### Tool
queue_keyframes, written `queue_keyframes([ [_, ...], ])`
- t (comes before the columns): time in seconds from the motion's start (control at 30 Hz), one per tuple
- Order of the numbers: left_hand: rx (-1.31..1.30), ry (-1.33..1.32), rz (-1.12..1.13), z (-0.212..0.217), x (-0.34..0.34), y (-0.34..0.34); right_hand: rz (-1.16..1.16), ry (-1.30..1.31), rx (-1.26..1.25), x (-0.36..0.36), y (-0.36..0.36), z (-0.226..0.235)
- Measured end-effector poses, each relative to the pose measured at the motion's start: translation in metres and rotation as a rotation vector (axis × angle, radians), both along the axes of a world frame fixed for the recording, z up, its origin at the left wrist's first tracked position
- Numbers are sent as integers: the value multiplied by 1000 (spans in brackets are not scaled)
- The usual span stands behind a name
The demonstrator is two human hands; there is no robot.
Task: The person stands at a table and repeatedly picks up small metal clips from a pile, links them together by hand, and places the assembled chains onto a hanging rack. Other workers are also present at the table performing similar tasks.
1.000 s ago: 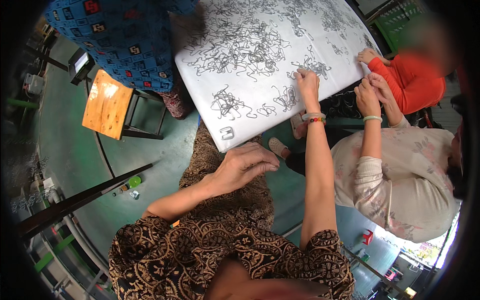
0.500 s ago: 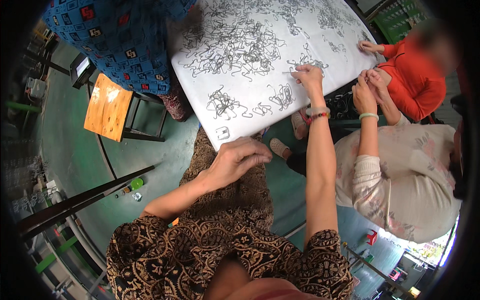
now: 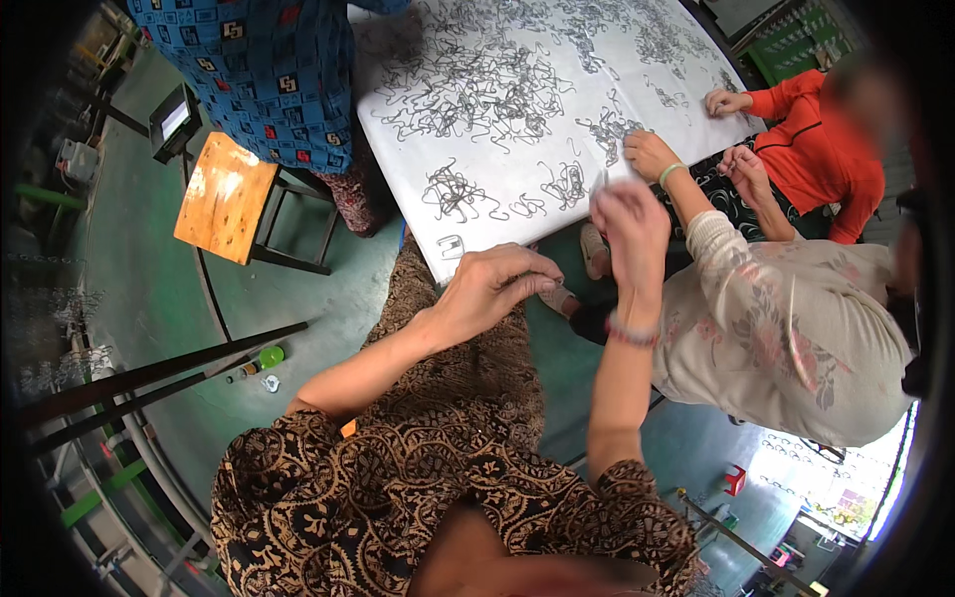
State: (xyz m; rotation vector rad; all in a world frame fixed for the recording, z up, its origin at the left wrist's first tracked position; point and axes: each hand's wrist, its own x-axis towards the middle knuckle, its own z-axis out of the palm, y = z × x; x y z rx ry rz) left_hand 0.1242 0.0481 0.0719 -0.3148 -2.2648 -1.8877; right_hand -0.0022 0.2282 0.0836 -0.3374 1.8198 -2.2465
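Note:
My left hand (image 3: 500,286) hovers just off the table's near corner, thumb and fingers drawn together in a pinch; whatever lies between them is hidden. Motion smears my right hand (image 3: 634,231), which is closed beside the near edge, with a thin grey bit of a wire hook showing at its fingertips. Bent wire hooks lie on the white-covered table (image 3: 403,177). Nearest to my hands are a small tangled pile (image 3: 459,191) and a smaller cluster (image 3: 565,185). A small flat wire piece (image 3: 451,247) rests alone near the corner.
At right, a co-worker in a pale floral top (image 3: 776,328) reaches onto the table; beyond sits a person in red (image 3: 821,159). Someone in a blue patterned top (image 3: 264,90) stands at far left by a wooden stool (image 3: 224,199). A large hook heap (image 3: 477,90) covers the table's middle.
My right hand has drawn back from over the table toward me and my left hand. The pale-sleeved co-worker's hand has moved onto the table's hooks. My left hand stays pinched near the corner.

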Motion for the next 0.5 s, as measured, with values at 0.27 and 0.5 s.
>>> queue_keyframes([
  [0.27, 2, 10, -86, -8, -17, 28, -204, 97, 117, 112, 15, 18],
  [0.5, -86, 86, -122, -5, -26, 32, -348, 184, 37, 107, 18, 0],
])
